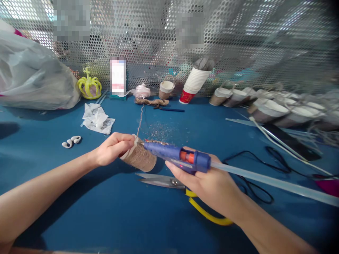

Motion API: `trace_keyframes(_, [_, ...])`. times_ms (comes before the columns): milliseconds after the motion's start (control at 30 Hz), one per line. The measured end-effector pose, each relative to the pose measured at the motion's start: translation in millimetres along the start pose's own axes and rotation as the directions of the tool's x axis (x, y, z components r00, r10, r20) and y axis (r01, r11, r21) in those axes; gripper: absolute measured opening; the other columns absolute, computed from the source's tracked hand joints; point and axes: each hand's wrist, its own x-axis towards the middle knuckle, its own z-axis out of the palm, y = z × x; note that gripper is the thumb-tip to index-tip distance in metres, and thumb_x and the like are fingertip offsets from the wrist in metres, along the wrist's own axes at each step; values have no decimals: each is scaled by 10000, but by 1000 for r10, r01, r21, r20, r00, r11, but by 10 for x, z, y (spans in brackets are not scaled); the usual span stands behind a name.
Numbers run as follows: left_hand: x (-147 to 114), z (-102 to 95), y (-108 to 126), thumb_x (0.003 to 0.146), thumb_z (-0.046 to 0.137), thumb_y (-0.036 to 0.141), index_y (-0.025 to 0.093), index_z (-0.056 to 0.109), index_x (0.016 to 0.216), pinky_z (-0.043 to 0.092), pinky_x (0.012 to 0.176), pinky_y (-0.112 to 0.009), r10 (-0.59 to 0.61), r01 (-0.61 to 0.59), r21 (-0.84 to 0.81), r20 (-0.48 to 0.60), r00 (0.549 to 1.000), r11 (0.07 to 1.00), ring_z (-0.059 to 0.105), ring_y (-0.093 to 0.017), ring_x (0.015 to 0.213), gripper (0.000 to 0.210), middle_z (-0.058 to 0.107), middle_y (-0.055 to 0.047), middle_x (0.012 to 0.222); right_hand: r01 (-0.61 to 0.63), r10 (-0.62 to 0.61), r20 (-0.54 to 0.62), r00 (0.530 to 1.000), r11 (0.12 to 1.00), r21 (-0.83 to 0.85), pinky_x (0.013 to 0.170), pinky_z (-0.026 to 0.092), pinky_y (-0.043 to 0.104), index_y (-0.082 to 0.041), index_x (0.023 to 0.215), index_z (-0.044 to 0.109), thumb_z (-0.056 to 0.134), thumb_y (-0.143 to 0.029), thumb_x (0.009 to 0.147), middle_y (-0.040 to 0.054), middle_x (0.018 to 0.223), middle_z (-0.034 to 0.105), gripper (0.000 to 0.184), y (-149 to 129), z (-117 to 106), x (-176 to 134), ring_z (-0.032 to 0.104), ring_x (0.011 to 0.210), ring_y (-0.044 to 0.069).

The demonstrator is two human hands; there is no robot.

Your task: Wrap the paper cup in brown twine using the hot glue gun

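My left hand (115, 149) is closed on the rim of a twine-wrapped paper cup (140, 157), which lies tilted on its side above the table. A strand of brown twine (140, 121) runs from the cup's rim back to a twine bundle (152, 102). In my right hand (209, 187) is a blue hot glue gun (169, 151) with a long clear glue stick (275, 183) out of its rear. Its nozzle points left and meets the cup near the rim; whether it touches is hard to tell. Scissors (169, 181) with yellow handles lie beneath the glue gun.
Several twine-wrapped cups (270, 109) stand at the right, near a dark phone (291, 141) and a black cord (251, 155). Stacked paper cups (196, 83) lean against the perforated metal screen (148, 38). Crumpled white paper (97, 120) and a plastic bag (34, 74) lie left.
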Motion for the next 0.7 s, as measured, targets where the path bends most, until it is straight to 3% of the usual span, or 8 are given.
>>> trace_keyframes(400, [3,14,18,710,418,328,137,499,631,271,448,-210,-44,44,-5,-13,999,999,344,-74,459,222,381,46,494,-97,88,76,993,988,121,429,433,220,-208,657,553,530,-201,776,-20,531,545,122,-73,-25,42,484,439,109])
trace_keyframes(700, [8,22,24,719,436,298,117,548,684,284,459,-204,-50,49,-75,-3,999,996,385,-82,488,215,461,26,536,-136,114,143,983,979,153,466,423,216,-214,632,469,541,-236,792,-33,555,502,177,-92,-37,3,461,479,101])
